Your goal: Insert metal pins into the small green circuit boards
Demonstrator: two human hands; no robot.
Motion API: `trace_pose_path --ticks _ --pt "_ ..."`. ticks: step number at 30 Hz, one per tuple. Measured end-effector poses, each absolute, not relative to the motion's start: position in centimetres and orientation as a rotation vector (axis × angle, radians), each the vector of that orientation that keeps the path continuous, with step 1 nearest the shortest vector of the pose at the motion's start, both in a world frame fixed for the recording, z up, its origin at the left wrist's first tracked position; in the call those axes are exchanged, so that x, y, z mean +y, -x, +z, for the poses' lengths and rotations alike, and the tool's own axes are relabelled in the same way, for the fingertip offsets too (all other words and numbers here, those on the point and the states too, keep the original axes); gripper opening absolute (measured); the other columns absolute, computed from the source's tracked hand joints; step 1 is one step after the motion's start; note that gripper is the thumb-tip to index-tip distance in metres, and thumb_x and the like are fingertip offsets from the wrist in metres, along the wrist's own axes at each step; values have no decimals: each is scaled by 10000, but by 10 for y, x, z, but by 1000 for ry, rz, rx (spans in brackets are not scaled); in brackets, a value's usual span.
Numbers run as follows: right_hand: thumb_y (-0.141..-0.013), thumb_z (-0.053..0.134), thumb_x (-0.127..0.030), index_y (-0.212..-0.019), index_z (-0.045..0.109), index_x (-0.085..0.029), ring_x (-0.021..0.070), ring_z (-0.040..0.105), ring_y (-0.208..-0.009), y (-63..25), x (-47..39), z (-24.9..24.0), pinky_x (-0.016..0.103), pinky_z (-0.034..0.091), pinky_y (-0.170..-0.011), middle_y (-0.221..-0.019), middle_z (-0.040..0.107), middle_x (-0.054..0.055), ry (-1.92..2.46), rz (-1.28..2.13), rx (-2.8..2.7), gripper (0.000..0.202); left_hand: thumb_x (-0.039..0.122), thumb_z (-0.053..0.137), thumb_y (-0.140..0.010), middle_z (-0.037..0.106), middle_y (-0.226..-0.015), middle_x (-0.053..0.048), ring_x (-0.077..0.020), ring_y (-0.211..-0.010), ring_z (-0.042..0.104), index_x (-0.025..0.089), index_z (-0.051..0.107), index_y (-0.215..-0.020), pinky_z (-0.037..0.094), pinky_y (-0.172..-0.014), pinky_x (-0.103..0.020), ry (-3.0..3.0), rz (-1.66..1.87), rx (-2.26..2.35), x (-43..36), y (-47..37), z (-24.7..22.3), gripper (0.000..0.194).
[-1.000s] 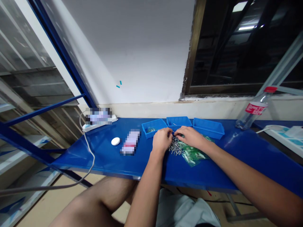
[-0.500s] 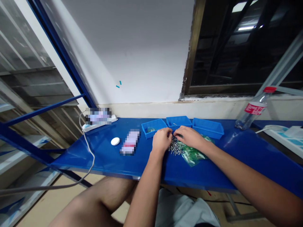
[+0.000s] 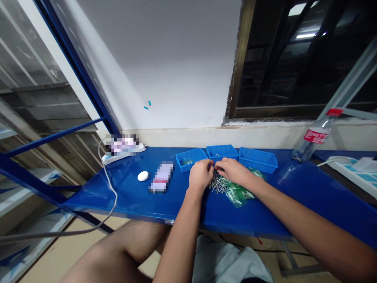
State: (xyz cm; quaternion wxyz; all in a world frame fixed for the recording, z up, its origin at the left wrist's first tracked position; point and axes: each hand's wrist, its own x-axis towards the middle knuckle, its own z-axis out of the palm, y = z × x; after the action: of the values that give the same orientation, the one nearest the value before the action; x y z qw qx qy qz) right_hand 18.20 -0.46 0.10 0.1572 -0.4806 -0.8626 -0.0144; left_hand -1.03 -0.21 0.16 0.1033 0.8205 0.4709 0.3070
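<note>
My left hand [image 3: 202, 174] is closed at the back left edge of a pile of small metal screws [image 3: 218, 184]; whatever its fingertips hold is too small to name. Facing it, my right hand [image 3: 232, 169] is also closed, its curled fingertips at the back of the pile, their contents hidden. Green plastic bags [image 3: 238, 194] lie beside the screws, partly under my right wrist. Behind the hands stand a left blue bin [image 3: 191, 156] with small items inside, a middle blue bin [image 3: 222, 151] with a thin piece in it, and a right blue bin [image 3: 258, 160].
On the blue table [image 3: 126, 196] lie a white oval object [image 3: 143, 176] and a blurred-out phone-like item [image 3: 161, 177]. A power strip [image 3: 123, 152] with a cable sits at the back left. A red-capped bottle [image 3: 316, 135] stands back right, near another white strip [image 3: 359, 173].
My right hand has shifted slightly left, its fingertips closer to my left hand. The left hand, bins and bags look nearly the same.
</note>
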Motion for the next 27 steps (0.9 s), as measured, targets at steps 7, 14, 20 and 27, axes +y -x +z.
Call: trace_pose_path --ticks 7,14,20,27 --pt "-948 647 -206 -1060 696 -234 249 724 -930 -183 -9 4 325 516 -813 -977 760 74 1331 -25 -2304 125 200 563 -962 794 -1075 -44 -217 -978 733 261 750 -1083 558 -892 -298 -2408 969 1372 -3 11 3 231" --pt "-923 690 -341 -1050 660 -254 257 781 -912 -184 -17 10 377 625 -808 -953 800 51 1193 343 -1732 157 229 598 -965 794 -1155 -49 -236 -1058 747 246 714 -1253 569 -974 -337 -2376 1099 1134 -3 8 3 311" --pt "-837 786 -405 -1076 657 -230 255 781 -920 -186 -22 8 420 648 -877 -964 801 76 1091 692 -1520 323 220 642 -955 811 -1074 -68 -219 -951 777 210 755 -1171 618 -898 -340 -2121 1211 1021 0 7 2 244" --pt "-814 781 -374 -1040 671 -205 230 748 -853 -187 -20 2 392 648 -799 -943 765 85 1130 691 -1541 303 185 743 -884 807 -1019 -88 -195 -909 775 176 750 -1135 634 -883 -346 -1784 1344 839 7 4 1 252"
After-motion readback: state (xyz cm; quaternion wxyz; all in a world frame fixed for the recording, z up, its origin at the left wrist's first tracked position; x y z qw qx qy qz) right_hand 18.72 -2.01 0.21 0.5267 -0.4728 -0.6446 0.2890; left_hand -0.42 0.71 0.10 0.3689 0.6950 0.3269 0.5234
